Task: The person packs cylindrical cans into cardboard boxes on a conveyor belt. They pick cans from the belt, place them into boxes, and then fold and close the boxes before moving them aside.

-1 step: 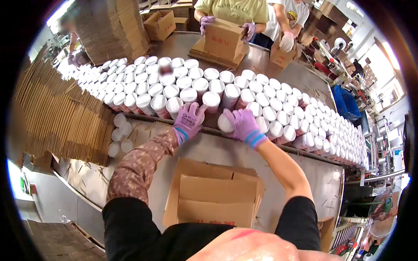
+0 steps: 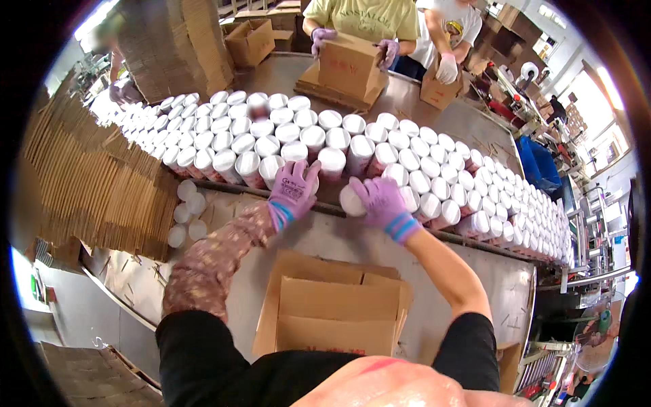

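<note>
Both my hands wear purple gloves and reach the front row of a dense field of white-lidded cans on a long metal table. My left hand lies over one can at the row's edge, fingers wrapped across its lid. My right hand grips a tilted can by its side, lid facing me. Close to my body, an open cardboard box stands on the metal counter, flaps spread.
Tall stacks of flattened cardboard fill the left side, with a few loose cans beside them. Across the table two other people handle cardboard boxes. A blue bin stands at right.
</note>
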`<state>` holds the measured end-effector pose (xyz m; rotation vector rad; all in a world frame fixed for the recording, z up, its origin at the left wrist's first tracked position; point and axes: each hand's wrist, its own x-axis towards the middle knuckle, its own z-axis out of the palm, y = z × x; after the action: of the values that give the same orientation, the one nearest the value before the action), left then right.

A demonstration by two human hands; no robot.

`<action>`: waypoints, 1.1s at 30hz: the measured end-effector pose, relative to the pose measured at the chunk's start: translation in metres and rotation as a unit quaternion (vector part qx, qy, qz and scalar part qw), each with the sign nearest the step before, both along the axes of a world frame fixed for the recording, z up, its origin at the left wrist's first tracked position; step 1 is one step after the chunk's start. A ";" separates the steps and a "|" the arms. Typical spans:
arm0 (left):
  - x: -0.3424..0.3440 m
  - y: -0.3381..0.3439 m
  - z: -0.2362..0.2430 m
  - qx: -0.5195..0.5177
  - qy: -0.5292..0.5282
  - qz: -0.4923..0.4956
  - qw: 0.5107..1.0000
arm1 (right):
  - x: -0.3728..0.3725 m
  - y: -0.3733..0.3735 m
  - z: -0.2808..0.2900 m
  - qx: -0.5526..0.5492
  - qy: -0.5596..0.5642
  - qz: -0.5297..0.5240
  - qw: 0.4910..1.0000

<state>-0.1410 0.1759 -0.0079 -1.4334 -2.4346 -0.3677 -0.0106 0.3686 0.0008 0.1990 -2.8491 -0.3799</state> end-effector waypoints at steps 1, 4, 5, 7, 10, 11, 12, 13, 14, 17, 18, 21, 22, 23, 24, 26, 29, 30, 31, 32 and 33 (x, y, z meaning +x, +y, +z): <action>0.008 -0.001 0.023 -0.011 -0.016 -0.009 1.000 | 0.015 -0.008 0.017 -0.051 0.012 0.017 0.998; 0.047 -0.018 0.050 -0.072 -0.024 -0.065 0.995 | 0.059 -0.036 0.047 -0.132 -0.021 0.014 0.991; 0.065 -0.029 0.060 -0.121 -0.060 -0.092 0.987 | 0.072 -0.049 0.052 -0.134 -0.045 0.006 0.990; 0.072 -0.033 0.057 -0.226 -0.235 -0.171 0.930 | 0.082 -0.055 0.054 -0.208 -0.142 -0.002 0.968; 0.061 -0.024 0.051 -0.321 -0.554 -0.190 0.744 | 0.077 -0.051 0.036 -0.352 -0.363 -0.015 0.862; 0.062 -0.008 0.058 -0.324 -0.622 -0.124 0.702 | 0.069 -0.044 0.022 -0.360 -0.450 -0.034 0.817; 0.067 -0.008 0.062 -0.313 -0.692 -0.037 0.649 | 0.058 -0.054 0.026 -0.359 -0.542 -0.033 0.759; 0.082 -0.010 0.063 -0.429 -0.710 -0.043 0.557 | 0.073 -0.051 0.038 -0.404 -0.557 -0.014 0.726; 0.093 -0.009 0.057 -0.471 -0.703 -0.096 0.525 | 0.081 -0.051 0.030 -0.441 -0.592 -0.005 0.674; 0.115 0.002 0.030 -0.460 -0.622 -0.245 0.584 | 0.114 -0.045 -0.034 -0.523 -0.682 -0.037 0.510; 0.121 -0.001 0.033 -0.443 -0.594 -0.266 0.617 | 0.115 -0.047 -0.029 -0.495 -0.662 0.000 0.563; 0.120 -0.029 0.061 -0.298 -0.505 -0.254 0.769 | 0.124 -0.068 0.025 -0.442 -0.479 0.045 0.757; 0.117 -0.046 0.081 -0.217 -0.476 -0.228 0.821 | 0.137 -0.065 0.039 -0.567 -0.308 0.019 0.764; 0.116 -0.074 0.100 -0.138 -0.469 -0.176 0.854 | 0.152 -0.059 0.051 -0.667 -0.124 -0.008 0.735; 0.117 -0.111 0.112 -0.074 -0.480 -0.105 0.868 | 0.157 -0.058 0.071 -0.565 0.012 -0.041 0.824; 0.134 -0.170 0.109 -0.123 -0.606 0.079 0.782 | 0.187 -0.055 0.055 -0.625 0.111 -0.165 0.755; 0.201 -0.241 0.043 -0.069 -0.859 0.189 0.471 | 0.243 -0.128 0.031 -0.894 -0.030 -0.161 0.417; 0.212 -0.238 0.039 -0.004 -0.887 0.171 0.430 | 0.252 -0.151 0.026 -0.893 -0.089 -0.177 0.405; 0.223 -0.238 0.036 0.056 -0.910 0.152 0.382 | 0.263 -0.162 0.028 -0.894 -0.064 -0.188 0.402; 0.230 -0.212 0.057 0.065 -0.902 0.255 0.343 | 0.266 -0.164 0.039 -0.894 -0.045 -0.196 0.401; 0.243 -0.194 0.067 0.068 -0.883 0.357 0.298 | 0.285 -0.169 0.043 -0.891 -0.029 -0.216 0.398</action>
<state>0.1021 -0.0178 0.0593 1.5854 -3.1542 -2.7699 0.2748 0.1995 0.0435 -0.8996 -1.5946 2.4133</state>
